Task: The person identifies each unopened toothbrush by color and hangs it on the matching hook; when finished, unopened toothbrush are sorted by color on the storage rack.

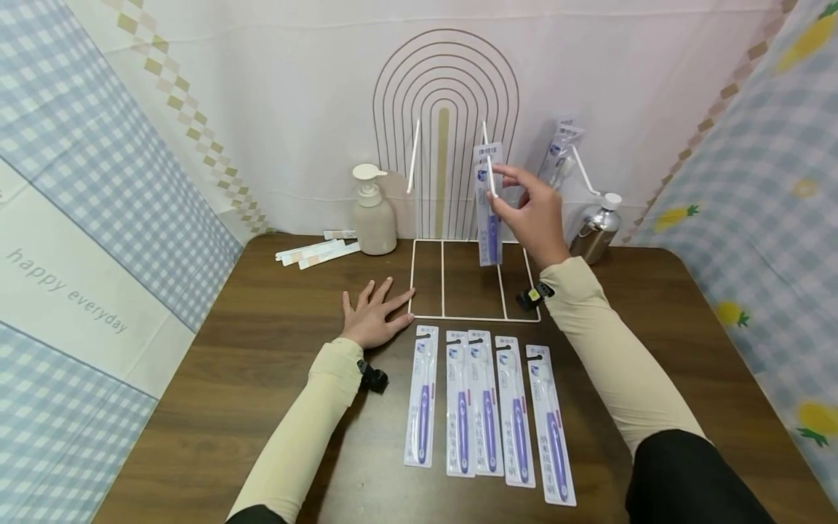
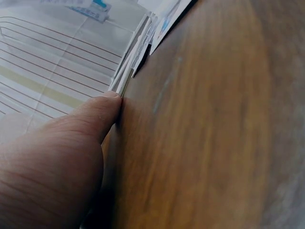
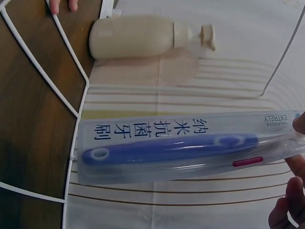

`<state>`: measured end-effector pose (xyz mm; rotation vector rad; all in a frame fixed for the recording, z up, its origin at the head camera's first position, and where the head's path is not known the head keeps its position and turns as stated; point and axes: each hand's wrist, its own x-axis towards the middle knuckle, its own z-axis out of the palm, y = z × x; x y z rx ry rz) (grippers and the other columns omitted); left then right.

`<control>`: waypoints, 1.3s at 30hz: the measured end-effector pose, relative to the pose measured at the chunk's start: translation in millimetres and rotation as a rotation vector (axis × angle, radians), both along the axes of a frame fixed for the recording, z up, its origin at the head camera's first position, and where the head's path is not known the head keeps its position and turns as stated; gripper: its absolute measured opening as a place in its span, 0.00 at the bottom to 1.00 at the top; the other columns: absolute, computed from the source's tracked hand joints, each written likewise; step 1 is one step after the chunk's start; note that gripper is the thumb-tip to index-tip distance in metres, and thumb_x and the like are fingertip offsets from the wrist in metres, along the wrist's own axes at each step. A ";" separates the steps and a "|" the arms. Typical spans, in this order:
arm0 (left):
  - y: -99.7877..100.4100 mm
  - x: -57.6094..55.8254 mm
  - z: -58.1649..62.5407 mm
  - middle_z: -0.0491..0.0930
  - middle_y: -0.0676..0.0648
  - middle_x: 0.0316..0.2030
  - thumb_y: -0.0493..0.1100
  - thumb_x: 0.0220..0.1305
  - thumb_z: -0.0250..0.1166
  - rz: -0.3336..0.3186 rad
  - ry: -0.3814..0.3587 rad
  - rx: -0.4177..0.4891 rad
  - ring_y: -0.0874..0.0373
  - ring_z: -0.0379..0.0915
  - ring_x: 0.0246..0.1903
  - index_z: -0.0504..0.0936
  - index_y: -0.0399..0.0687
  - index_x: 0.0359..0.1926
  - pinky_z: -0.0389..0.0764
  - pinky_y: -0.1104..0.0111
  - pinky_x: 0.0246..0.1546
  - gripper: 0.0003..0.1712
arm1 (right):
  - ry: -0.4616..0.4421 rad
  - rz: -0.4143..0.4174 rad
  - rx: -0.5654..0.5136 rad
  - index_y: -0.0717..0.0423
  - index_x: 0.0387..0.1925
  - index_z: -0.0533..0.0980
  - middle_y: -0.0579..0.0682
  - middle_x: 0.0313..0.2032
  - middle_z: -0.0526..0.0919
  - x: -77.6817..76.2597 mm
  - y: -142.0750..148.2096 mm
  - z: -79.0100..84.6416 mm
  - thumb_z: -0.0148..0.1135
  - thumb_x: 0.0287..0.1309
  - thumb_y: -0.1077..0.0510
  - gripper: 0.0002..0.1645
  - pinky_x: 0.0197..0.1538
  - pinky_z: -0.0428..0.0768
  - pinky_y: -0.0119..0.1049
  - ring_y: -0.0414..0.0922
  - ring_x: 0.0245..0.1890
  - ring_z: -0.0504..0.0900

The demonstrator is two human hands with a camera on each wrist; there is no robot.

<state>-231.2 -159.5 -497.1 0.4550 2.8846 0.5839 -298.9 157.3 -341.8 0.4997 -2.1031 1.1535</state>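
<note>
In the head view my right hand (image 1: 533,215) is raised at a white wire hook (image 1: 492,177). Thumb and index finger pinch the upper part of a packaged toothbrush (image 1: 489,240), which hangs upright at the hook; its purple handle shows large in the right wrist view. The hook tip sits between the fingertips. My left hand (image 1: 373,318) lies spread on the table, its fingertips touching the left side of the white wire rack base (image 1: 458,318). Several more packaged toothbrushes (image 1: 484,404) lie in a row before the rack.
A beige pump bottle (image 1: 376,218) stands left of the rack, beside several flat paper strips (image 1: 317,252). To the right are a silver bottle (image 1: 597,229), another hook (image 1: 585,171) and toothbrush packs (image 1: 559,149) hanging there. A further hook (image 1: 414,156) juts out at left.
</note>
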 end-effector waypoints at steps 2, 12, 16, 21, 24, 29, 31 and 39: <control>-0.3 -0.4 -0.5 0.42 0.52 0.85 0.73 0.76 0.51 0.000 0.002 0.001 0.41 0.31 0.83 0.59 0.82 0.81 0.20 0.30 0.71 0.36 | -0.014 -0.014 0.003 0.46 0.59 0.87 0.55 0.43 0.91 -9.6 -0.5 1.3 0.76 0.61 0.61 0.24 0.23 0.64 0.27 0.36 0.17 0.67; 1.6 0.9 0.4 0.42 0.52 0.85 0.73 0.77 0.51 0.000 0.007 -0.012 0.41 0.32 0.83 0.58 0.83 0.81 0.21 0.30 0.72 0.36 | -0.045 -0.068 0.001 0.47 0.60 0.86 0.55 0.46 0.91 -44.0 -1.3 3.2 0.76 0.63 0.59 0.23 0.25 0.67 0.27 0.39 0.18 0.71; 2.4 1.0 -0.7 0.42 0.52 0.85 0.73 0.77 0.50 0.000 0.002 -0.018 0.42 0.31 0.83 0.58 0.84 0.81 0.21 0.31 0.72 0.36 | -0.035 -0.063 -0.009 0.47 0.59 0.87 0.54 0.46 0.91 -52.3 0.0 1.1 0.76 0.63 0.61 0.23 0.25 0.67 0.26 0.42 0.19 0.72; 2.2 1.6 0.9 0.42 0.52 0.85 0.73 0.76 0.51 -0.001 -0.002 -0.016 0.41 0.30 0.83 0.58 0.83 0.81 0.21 0.31 0.71 0.36 | -0.039 -0.062 -0.016 0.45 0.59 0.86 0.52 0.47 0.91 -57.2 0.2 -0.8 0.76 0.63 0.60 0.23 0.27 0.68 0.26 0.37 0.19 0.71; 0.5 1.0 1.5 0.42 0.52 0.85 0.73 0.76 0.51 0.002 0.002 -0.009 0.41 0.31 0.83 0.58 0.83 0.81 0.21 0.31 0.71 0.37 | -0.048 -0.043 -0.035 0.42 0.60 0.86 0.50 0.49 0.91 -56.3 -0.1 -0.8 0.75 0.63 0.60 0.24 0.26 0.68 0.26 0.37 0.19 0.71; 0.9 -0.3 0.4 0.42 0.52 0.85 0.73 0.76 0.51 0.003 0.001 0.001 0.40 0.31 0.83 0.59 0.83 0.81 0.19 0.31 0.71 0.36 | -0.068 -0.011 -0.071 0.43 0.61 0.85 0.49 0.52 0.90 -37.5 4.7 -2.9 0.74 0.63 0.63 0.26 0.25 0.68 0.24 0.37 0.18 0.70; 0.9 -0.9 -1.4 0.42 0.51 0.85 0.72 0.76 0.52 0.001 -0.006 0.010 0.40 0.30 0.83 0.59 0.82 0.81 0.18 0.31 0.71 0.37 | -0.074 0.006 -0.078 0.44 0.61 0.84 0.50 0.51 0.90 -23.7 6.9 -6.0 0.74 0.62 0.64 0.27 0.25 0.69 0.25 0.37 0.19 0.70; 0.4 0.0 -1.9 0.43 0.51 0.85 0.73 0.76 0.51 -0.001 0.002 0.010 0.40 0.32 0.83 0.59 0.82 0.82 0.19 0.30 0.71 0.37 | -0.188 0.066 0.029 0.50 0.59 0.84 0.54 0.47 0.90 56.7 32.4 -35.9 0.75 0.63 0.62 0.23 0.25 0.70 0.28 0.42 0.20 0.71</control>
